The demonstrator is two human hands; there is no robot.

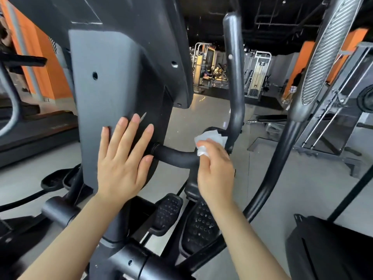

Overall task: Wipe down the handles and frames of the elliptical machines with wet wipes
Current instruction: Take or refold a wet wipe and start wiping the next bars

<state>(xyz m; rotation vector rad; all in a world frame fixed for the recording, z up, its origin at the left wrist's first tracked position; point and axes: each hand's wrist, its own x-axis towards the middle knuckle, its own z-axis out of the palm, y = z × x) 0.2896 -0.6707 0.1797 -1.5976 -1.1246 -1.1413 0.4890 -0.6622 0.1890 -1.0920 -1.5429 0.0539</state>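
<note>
The grey centre column (105, 81) of an elliptical machine fills the middle left of the view. My left hand (123, 158) lies flat on it with the fingers spread. A short black handlebar (173, 155) sticks out of the column to the right and bends up into a tall curved black handle (235, 77). My right hand (216, 170) is closed on a crumpled white wet wipe (210, 138) and presses it against the bend of that handlebar. Two black studded pedals (199, 223) sit below my hands.
A second elliptical's ribbed grey handle (327, 55) and its curved black arm (278, 158) stand close on the right. A treadmill (36, 128) is at the left by an orange wall. Weight machines (256, 73) stand far back across a grey floor.
</note>
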